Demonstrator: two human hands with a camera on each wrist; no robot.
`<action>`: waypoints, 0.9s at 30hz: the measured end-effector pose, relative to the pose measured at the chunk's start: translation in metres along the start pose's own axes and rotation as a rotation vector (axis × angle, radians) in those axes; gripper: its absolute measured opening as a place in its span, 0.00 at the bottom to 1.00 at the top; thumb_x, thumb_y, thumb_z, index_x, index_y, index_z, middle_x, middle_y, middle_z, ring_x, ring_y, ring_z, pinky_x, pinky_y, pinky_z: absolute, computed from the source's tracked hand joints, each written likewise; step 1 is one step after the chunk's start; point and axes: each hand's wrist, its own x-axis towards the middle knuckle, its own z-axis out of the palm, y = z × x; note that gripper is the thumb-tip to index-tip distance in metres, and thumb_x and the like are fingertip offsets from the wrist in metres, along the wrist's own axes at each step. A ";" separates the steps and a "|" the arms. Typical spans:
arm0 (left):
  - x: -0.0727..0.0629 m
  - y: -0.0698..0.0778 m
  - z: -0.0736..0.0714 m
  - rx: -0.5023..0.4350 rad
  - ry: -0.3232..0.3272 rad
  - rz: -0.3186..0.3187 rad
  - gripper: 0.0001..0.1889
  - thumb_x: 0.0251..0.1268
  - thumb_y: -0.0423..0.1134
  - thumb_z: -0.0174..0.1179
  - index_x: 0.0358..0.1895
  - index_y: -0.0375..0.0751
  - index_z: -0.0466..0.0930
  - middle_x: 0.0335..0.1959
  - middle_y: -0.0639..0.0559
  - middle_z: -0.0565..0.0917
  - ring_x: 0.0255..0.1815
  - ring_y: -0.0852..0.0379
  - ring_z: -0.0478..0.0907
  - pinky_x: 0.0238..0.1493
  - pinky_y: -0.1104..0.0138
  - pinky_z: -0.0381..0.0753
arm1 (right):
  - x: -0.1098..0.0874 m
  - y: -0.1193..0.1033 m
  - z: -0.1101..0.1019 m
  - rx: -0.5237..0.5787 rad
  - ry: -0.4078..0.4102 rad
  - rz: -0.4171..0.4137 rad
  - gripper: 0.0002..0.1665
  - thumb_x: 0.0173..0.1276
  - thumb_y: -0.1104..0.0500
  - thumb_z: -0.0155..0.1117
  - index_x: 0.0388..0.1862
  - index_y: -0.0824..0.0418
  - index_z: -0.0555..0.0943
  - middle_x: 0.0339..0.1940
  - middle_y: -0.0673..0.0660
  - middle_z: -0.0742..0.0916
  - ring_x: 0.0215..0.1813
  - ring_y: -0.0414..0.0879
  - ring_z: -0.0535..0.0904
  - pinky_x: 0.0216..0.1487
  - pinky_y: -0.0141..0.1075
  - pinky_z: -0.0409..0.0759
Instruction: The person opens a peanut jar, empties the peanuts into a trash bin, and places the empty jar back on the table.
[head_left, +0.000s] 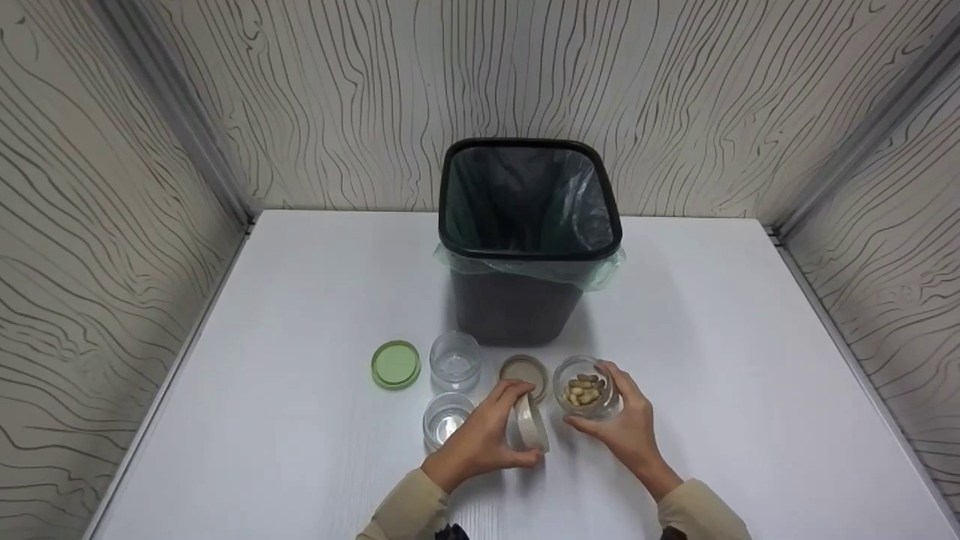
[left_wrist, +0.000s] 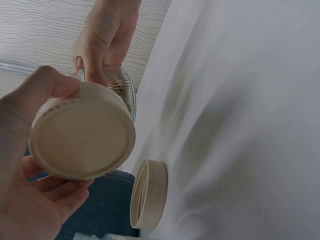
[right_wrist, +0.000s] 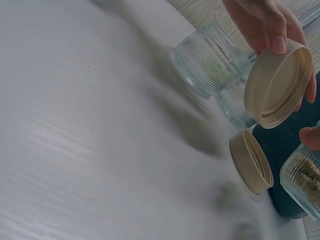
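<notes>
My left hand (head_left: 484, 435) holds a beige round lid (head_left: 531, 426) on edge, its thumb and fingers on opposite sides of the rim. In the right wrist view the lid's (right_wrist: 284, 85) hollow inside faces the camera. My right hand (head_left: 628, 427) grips a clear ribbed glass jar (head_left: 576, 366), thumb on the near side and fingers on the far side. Several peanuts in their shells (head_left: 583, 390) lie inside this uncovered jar. Between the hands and a little farther back, a second beige lid (head_left: 524, 369) lies on the table, inside facing up.
Two more glass jars (head_left: 455, 358) stand uncovered left of centre, the nearer one (head_left: 445, 417) beside my left wrist. A green lid (head_left: 396, 364) lies left of them. Behind is a dark bin (head_left: 517, 300) with a thin liner bag. Patterned panels (head_left: 337, 105) border the white table (head_left: 300, 315).
</notes>
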 end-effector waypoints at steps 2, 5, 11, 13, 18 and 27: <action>-0.001 -0.001 0.002 0.001 -0.012 0.000 0.40 0.44 0.45 0.72 0.64 0.37 0.66 0.61 0.47 0.73 0.61 0.54 0.76 0.64 0.66 0.77 | 0.000 0.000 0.000 0.000 -0.005 0.011 0.53 0.27 0.59 0.87 0.59 0.67 0.76 0.53 0.64 0.84 0.57 0.33 0.75 0.60 0.09 0.61; -0.003 -0.002 0.006 0.004 -0.027 -0.008 0.40 0.46 0.46 0.72 0.64 0.35 0.66 0.61 0.46 0.74 0.61 0.53 0.76 0.65 0.66 0.77 | -0.001 -0.001 0.000 0.004 -0.016 0.036 0.53 0.28 0.58 0.87 0.59 0.66 0.76 0.54 0.63 0.84 0.57 0.36 0.76 0.59 0.10 0.61; -0.007 -0.002 0.012 0.024 -0.045 -0.017 0.40 0.48 0.48 0.72 0.64 0.32 0.66 0.62 0.42 0.74 0.62 0.50 0.75 0.66 0.64 0.76 | -0.001 -0.002 0.000 0.003 -0.013 0.037 0.54 0.28 0.58 0.87 0.59 0.67 0.75 0.54 0.64 0.84 0.57 0.33 0.75 0.59 0.10 0.61; -0.008 -0.001 0.014 0.034 -0.041 -0.015 0.40 0.48 0.47 0.72 0.64 0.31 0.67 0.61 0.42 0.75 0.62 0.49 0.75 0.65 0.64 0.77 | -0.001 -0.002 0.000 0.004 -0.008 0.027 0.53 0.27 0.58 0.87 0.59 0.67 0.75 0.53 0.64 0.84 0.57 0.32 0.75 0.59 0.09 0.61; -0.009 0.001 0.022 0.076 -0.018 -0.041 0.41 0.46 0.46 0.73 0.63 0.30 0.67 0.60 0.41 0.75 0.62 0.48 0.75 0.66 0.64 0.76 | -0.001 -0.003 0.000 0.021 -0.005 0.026 0.53 0.27 0.59 0.87 0.59 0.68 0.75 0.53 0.64 0.84 0.56 0.30 0.75 0.59 0.10 0.61; -0.011 0.005 0.039 0.129 0.118 -0.146 0.42 0.40 0.42 0.75 0.61 0.29 0.67 0.57 0.37 0.75 0.60 0.44 0.76 0.64 0.59 0.78 | 0.000 -0.002 0.000 0.015 0.002 0.022 0.53 0.26 0.60 0.87 0.58 0.69 0.76 0.53 0.65 0.84 0.57 0.33 0.76 0.60 0.09 0.61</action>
